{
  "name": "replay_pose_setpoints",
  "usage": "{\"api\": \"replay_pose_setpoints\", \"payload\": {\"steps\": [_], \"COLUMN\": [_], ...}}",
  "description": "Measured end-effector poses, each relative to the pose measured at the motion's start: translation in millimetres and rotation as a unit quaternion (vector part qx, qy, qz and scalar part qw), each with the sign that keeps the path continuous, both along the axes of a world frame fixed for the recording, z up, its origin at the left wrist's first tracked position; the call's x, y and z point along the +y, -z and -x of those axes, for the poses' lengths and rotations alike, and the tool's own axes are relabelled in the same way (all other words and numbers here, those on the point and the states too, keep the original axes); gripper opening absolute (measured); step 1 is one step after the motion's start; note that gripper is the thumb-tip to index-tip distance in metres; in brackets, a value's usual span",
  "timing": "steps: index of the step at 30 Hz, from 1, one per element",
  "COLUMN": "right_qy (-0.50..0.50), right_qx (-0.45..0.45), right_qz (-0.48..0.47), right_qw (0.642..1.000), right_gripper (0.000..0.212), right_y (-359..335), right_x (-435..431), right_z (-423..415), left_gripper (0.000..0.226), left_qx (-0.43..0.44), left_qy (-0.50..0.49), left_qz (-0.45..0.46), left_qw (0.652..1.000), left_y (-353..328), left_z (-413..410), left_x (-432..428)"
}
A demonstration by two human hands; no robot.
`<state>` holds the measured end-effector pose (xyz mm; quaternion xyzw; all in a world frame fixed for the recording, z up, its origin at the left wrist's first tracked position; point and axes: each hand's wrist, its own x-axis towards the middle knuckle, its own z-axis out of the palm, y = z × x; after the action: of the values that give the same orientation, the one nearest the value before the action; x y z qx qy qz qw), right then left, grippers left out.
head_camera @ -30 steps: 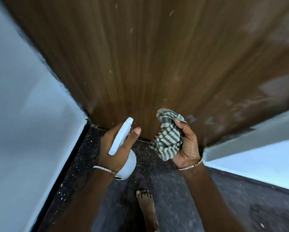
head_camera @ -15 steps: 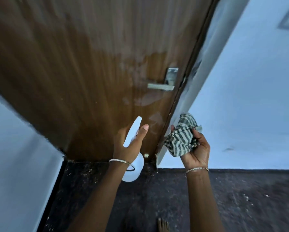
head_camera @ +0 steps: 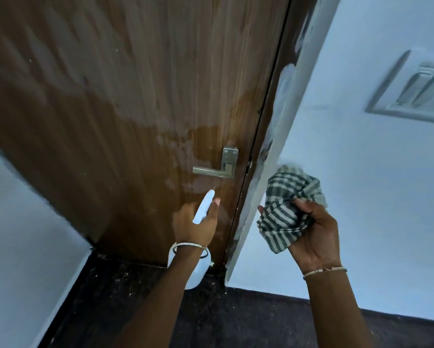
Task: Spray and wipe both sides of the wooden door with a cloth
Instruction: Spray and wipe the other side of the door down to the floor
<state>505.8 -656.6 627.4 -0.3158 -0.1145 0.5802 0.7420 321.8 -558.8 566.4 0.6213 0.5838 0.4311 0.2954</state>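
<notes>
Left grip: fingers wrapped round the neck of a white plastic spray bottle, forefinger laid along the head; nozzle aimed toward 12 o'clock.
Right grip: closed round a bunched green-and-white striped cloth, at 3 o'clock of the left grip, apart from the door.
Bangles: thin metal, one on each wrist.
Brown wooden door: upright at 12 o'clock of the left grip; pale hazy patches over the upper part and round the handle.
Brushed-metal lever handle: at 12 o'clock, near the nozzle; lever pointing to 9 o'clock.
White-painted door frame: between door and cloth.
White switch plate: on the pale blue wall, at 1 o'clock of the right grip.
Dark speckled floor: at 6 o'clock.
</notes>
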Motion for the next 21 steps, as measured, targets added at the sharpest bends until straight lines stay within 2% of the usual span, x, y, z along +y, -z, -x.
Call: {"api": "replay_pose_setpoints", "payload": {"steps": [3,4,8,11,13,14,16,18,20,21], "right_qy": [-0.056,-0.055,0.022,0.071,0.118,0.145,0.206,0.263,0.294,0.324], "right_qx": [-0.064,-0.081,-0.170,-0.230,-0.301,-0.349,-0.410,-0.421,-0.404,-0.406], "right_qz": [0.038,0.046,0.099,0.137,0.147,0.145,0.125,0.123,0.147,0.161], "right_qw": [0.996,0.994,0.980,0.961,0.935,0.914,0.880,0.859,0.854,0.839], "right_gripper": [0.027,0.031,0.030,0.041,0.059,0.069,0.073,0.076,0.091,0.097], "right_y": [13,18,28,36,43,46,47,49,53,61], "right_x": [19,30,71,100,117,125,138,160,183,193], "right_z": [15,22,50,57,57,57,64,78,101,111], "left_gripper": [0.034,0.034,0.034,0.053,0.057,0.055,0.048,0.038,0.027,0.022], "left_qx": [-0.002,-0.010,-0.027,-0.014,-0.010,-0.014,-0.029,-0.057,-0.090,-0.101], "left_qy": [-0.021,-0.021,0.000,0.003,-0.005,-0.003,0.002,0.004,0.005,0.008], "left_qz": [0.029,0.033,0.036,-0.012,-0.025,-0.024,-0.011,0.009,0.033,0.038], "left_qw": [0.999,0.999,0.999,1.000,1.000,1.000,1.000,0.998,0.995,0.994], "left_y": [9,11,12,9,11,13,16,18,17,15], "left_z": [7,10,13,9,10,13,20,29,39,43], "left_x": [3,5,12,17,26,31,40,51,61,64]}}
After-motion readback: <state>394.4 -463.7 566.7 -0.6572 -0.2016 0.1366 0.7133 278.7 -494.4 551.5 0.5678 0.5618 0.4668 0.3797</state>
